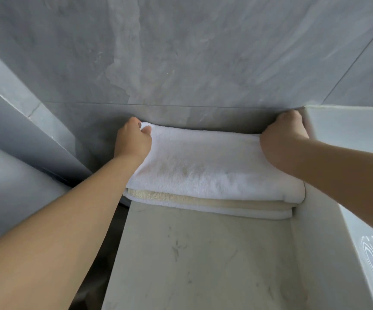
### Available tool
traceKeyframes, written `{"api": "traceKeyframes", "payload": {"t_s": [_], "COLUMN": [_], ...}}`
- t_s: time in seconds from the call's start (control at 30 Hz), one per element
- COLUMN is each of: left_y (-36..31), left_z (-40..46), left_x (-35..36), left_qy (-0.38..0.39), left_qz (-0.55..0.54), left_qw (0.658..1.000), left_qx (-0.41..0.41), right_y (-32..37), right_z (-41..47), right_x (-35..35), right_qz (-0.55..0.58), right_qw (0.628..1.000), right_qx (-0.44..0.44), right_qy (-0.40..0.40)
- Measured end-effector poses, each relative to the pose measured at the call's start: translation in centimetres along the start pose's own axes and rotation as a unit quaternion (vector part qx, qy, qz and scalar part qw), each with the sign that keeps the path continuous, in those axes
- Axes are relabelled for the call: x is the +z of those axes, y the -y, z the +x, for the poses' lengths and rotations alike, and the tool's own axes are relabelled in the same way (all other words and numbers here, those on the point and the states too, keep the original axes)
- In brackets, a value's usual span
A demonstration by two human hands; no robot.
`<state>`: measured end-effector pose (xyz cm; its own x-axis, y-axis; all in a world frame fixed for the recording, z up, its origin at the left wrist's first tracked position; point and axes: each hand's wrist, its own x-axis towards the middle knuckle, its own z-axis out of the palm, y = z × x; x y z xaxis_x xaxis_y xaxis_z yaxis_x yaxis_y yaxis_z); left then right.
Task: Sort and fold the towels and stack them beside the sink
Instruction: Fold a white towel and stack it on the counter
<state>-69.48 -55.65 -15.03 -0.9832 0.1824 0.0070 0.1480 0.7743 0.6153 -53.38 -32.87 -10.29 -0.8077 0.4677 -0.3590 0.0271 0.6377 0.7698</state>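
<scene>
A folded white towel (205, 162) lies on top of a stack at the back of the marble counter (199, 260), against the grey wall. Under it a cream towel (203, 201) and another white towel (248, 212) show at the front edge. My left hand (132, 139) grips the top towel's far left corner with fingers curled round it. My right hand (281, 137) grips its far right corner, close to the sink's outer wall. The right fingertips are hidden behind the towel's edge.
The white sink (346, 139) stands directly right of the stack, its glossy rim running down the right edge. Grey tiled wall (181, 63) rises behind. A gap drops away left of the counter beside a grey ledge (24, 121).
</scene>
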Motion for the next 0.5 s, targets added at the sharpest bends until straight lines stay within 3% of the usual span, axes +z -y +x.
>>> {"api": "traceKeyframes", "payload": {"t_s": [0.33, 0.4, 0.5], "left_y": [-0.1, 0.0, -0.1], "left_z": [-0.5, -0.9, -1.3], "left_x": [1.1, 1.3, 1.5], "left_qy": [-0.030, -0.040, -0.052], "left_qz": [0.077, 0.082, 0.091], "left_qw": [0.994, 0.993, 0.991], "left_qx": [0.069, 0.080, 0.089], "right_y": [1.4, 1.5, 3.3], "right_z": [1.2, 1.0, 0.0], "right_x": [-0.4, -1.3, -2.0], "right_qz": [0.034, 0.067, 0.177], "right_qw": [0.997, 0.997, 0.963], "right_qx": [0.027, 0.037, -0.023], "right_qy": [0.065, 0.012, -0.201]}}
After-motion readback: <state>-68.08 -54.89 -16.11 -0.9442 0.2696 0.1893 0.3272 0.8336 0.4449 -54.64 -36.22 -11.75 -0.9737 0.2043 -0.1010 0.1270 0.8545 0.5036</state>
